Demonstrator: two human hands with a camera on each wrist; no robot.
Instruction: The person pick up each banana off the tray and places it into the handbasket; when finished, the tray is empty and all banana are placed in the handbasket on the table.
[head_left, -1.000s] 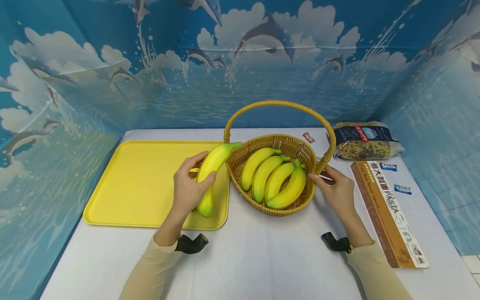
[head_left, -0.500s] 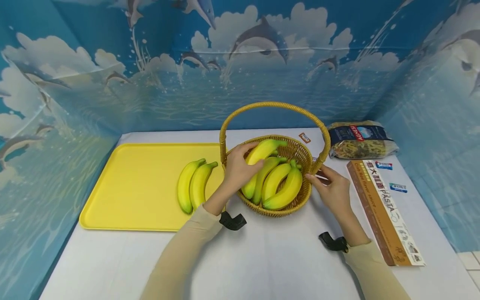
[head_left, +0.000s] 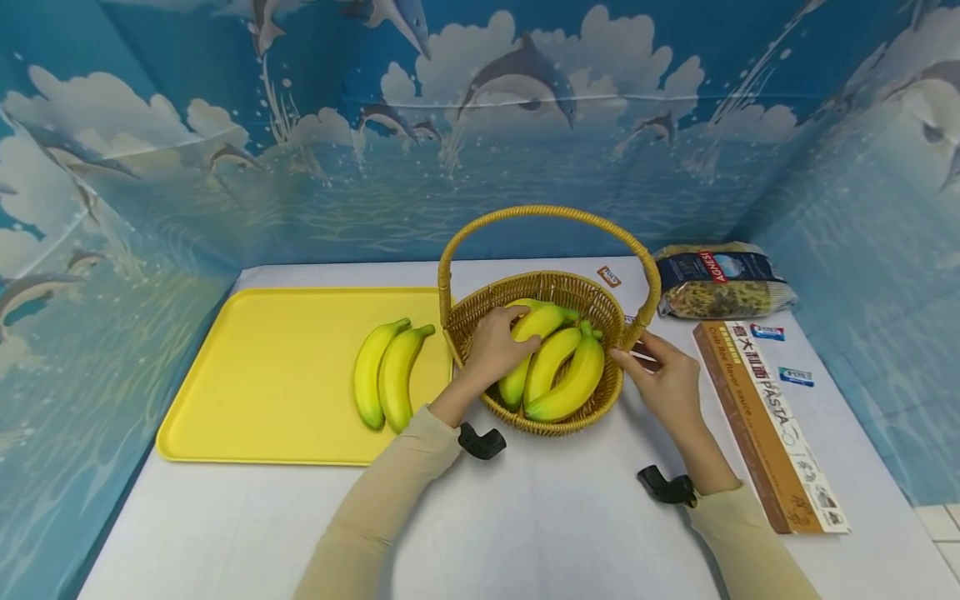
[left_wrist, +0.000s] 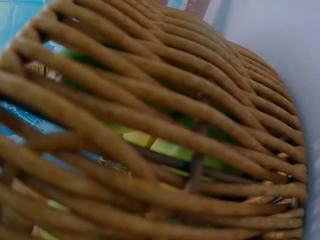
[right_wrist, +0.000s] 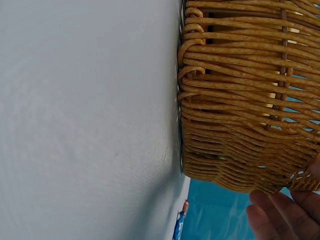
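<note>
In the head view, a wicker basket [head_left: 551, 427] with an arched handle holds several yellow bananas [head_left: 573, 379] with green tips. My left hand [head_left: 495, 346] is down inside its left part, thumb and fingers around a banana [head_left: 538, 323], and partly covers the fruit there. With my right hand [head_left: 667, 375] I grip the basket's right rim at the foot of the handle. The right wrist view shows those fingers [right_wrist: 280, 212] against the weave. Only wicker side wall [left_wrist: 175, 115] fills the left wrist view, the left hand being hidden there.
A yellow tray [head_left: 255, 375] lies on the left, two bananas [head_left: 386, 375] at its right end. To the right are a pasta bag [head_left: 723, 281], a long pasta box [head_left: 772, 425] and small wrapped packets [head_left: 797, 377]. A dolphin-print curtain [head_left: 337, 192] encloses the table.
My left hand has carried a banana from over the tray rightward and lowered it into the basket. The right hand keeps its grip on the rim.
</note>
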